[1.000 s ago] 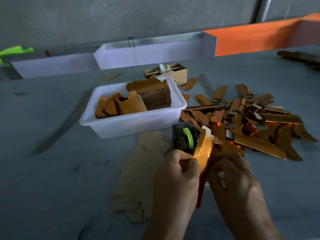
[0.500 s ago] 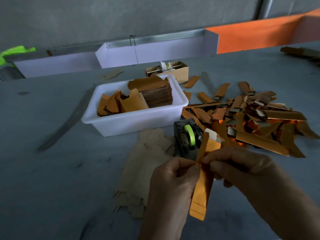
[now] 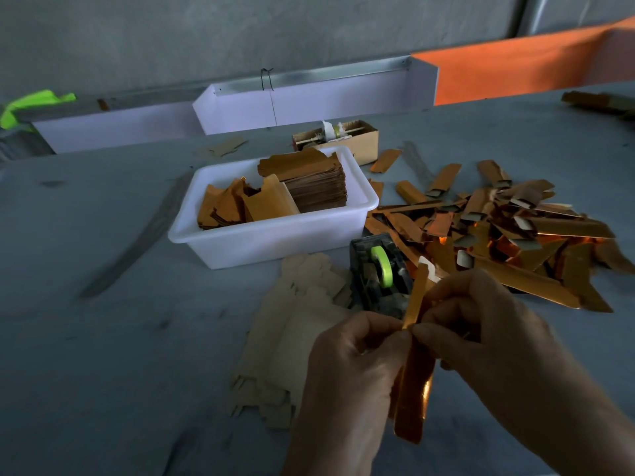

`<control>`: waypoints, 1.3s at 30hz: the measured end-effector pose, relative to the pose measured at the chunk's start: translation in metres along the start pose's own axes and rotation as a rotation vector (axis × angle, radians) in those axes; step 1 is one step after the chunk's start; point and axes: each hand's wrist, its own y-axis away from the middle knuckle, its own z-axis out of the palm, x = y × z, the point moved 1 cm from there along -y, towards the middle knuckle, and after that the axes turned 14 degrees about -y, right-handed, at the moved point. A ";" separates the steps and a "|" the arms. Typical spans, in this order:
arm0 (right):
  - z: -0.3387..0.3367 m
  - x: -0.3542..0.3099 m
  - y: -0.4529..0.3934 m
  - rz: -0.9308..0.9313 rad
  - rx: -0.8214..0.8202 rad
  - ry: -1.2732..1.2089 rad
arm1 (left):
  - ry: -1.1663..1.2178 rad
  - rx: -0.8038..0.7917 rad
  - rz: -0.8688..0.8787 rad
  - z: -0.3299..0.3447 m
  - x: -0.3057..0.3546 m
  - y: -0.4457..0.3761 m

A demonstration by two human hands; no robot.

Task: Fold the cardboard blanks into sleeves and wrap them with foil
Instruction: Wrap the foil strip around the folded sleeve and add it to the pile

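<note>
Up close, left hand (image 3: 347, 365) and right hand (image 3: 481, 331) both pinching upright foil sleeve (image 3: 414, 372) edges.

The right hand (image 3: 488, 338) has slid down the foil sleeve (image 3: 414, 355), now pinching beside the left hand (image 3: 354, 365).

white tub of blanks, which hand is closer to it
Left. The left hand sits below the white tub, while the right hand is farther right; both pinch the foil sleeve.
</note>
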 end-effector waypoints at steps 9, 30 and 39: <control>0.003 -0.009 0.000 -0.006 0.019 0.208 | 0.135 -0.089 -0.105 0.000 0.001 -0.003; -0.005 -0.017 0.001 -0.058 0.186 0.171 | -0.049 0.401 0.213 0.007 -0.013 0.001; 0.015 0.006 -0.002 0.093 0.004 -0.201 | -0.157 0.340 0.168 0.008 -0.014 0.005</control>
